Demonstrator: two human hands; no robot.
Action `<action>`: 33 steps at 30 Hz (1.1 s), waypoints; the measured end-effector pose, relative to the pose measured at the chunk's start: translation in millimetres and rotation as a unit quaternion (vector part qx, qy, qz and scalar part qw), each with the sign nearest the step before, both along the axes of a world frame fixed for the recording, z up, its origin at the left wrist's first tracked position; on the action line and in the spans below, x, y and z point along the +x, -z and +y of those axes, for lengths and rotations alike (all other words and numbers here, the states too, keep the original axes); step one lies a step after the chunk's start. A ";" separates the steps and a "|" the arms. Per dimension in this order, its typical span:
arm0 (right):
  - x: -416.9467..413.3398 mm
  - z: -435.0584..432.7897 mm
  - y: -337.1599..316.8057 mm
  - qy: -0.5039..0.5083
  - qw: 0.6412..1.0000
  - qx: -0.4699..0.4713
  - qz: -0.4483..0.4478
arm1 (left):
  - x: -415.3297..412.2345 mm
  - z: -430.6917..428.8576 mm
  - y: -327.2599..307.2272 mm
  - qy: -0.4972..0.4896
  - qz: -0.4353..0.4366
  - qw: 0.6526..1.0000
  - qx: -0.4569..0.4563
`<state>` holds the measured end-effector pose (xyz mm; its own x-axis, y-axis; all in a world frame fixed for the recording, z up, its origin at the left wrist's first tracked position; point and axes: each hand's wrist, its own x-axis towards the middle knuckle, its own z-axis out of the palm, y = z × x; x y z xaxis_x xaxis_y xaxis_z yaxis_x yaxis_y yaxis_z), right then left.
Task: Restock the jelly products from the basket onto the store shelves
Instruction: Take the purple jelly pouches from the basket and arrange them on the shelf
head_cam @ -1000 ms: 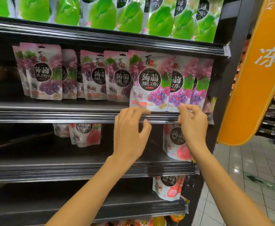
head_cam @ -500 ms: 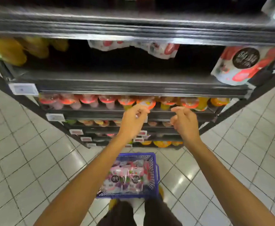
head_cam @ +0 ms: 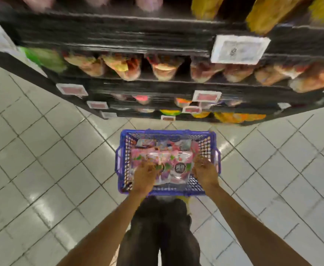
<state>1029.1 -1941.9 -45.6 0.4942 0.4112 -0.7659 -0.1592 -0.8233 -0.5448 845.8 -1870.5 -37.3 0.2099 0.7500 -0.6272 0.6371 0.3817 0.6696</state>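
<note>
Blue basket (head_cam: pixel 121 164) on the floor (head_cam: pixel 42 150) holds the jelly pouches (head_cam: pixel 165 156) — left hand (head_cam: pixel 144 175) and right hand (head_cam: pixel 205 171) reach over them, grip too blurred to tell — the pick-up step, likely needing a firm pinch before lifting to the shelves (head_cam: pixel 157 85).

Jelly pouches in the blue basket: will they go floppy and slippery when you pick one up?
Probably floppy: the jelly pouches look like soft bags lying heaped on each other in the basket. Likely a bit slippery, since their shiny film glints. They should not roll, as they lie flat.
</note>
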 end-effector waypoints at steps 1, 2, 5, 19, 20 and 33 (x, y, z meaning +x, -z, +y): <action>-0.7 -2.4 31.2 -0.005 1.000 -0.004 -0.023 | -4.4 -2.9 25.8 -0.002 0.030 0.999 -0.013; -0.4 -3.1 56.2 -0.008 1.000 -0.020 -0.017 | -9.2 -6.0 50.7 -0.008 0.061 0.998 -0.029; 1.3 -3.5 122.3 0.005 0.999 -0.045 0.007 | -23.8 -11.8 124.4 -0.022 0.128 0.990 -0.055; -19.4 -48.7 304.6 -0.056 0.972 -0.226 -0.027 | -40.3 -8.6 274.7 -0.062 0.291 0.937 -0.184; -17.3 -50.9 306.8 -0.057 0.972 -0.227 -0.025 | -41.3 -9.2 274.8 -0.069 0.278 0.941 -0.178; -2.4 -51.5 185.4 0.099 0.992 0.015 0.082 | -31.4 13.0 147.3 -0.148 0.116 0.958 -0.217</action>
